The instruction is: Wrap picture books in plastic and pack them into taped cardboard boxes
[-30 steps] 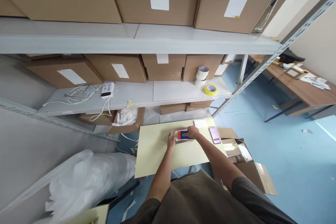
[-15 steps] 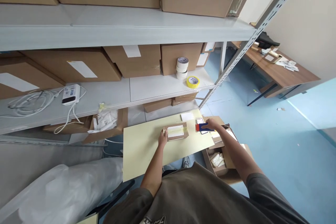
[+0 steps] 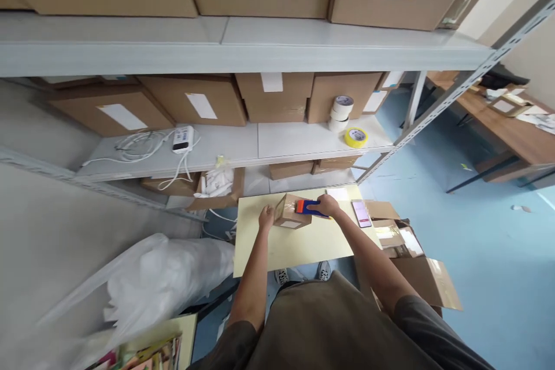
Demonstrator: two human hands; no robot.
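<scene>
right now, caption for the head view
Right hand holds a blue-and-orange tool over a small cardboard box, left hand beside it.

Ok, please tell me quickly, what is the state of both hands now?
Left hand: beside the small cardboard box; whether it grips cannot be told.
Right hand: closed on the blue-and-orange tool.

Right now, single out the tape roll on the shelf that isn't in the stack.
It's the yellow tape roll, alone near the front edge of the shelf; the white tape rolls to its left are stacked.
</scene>
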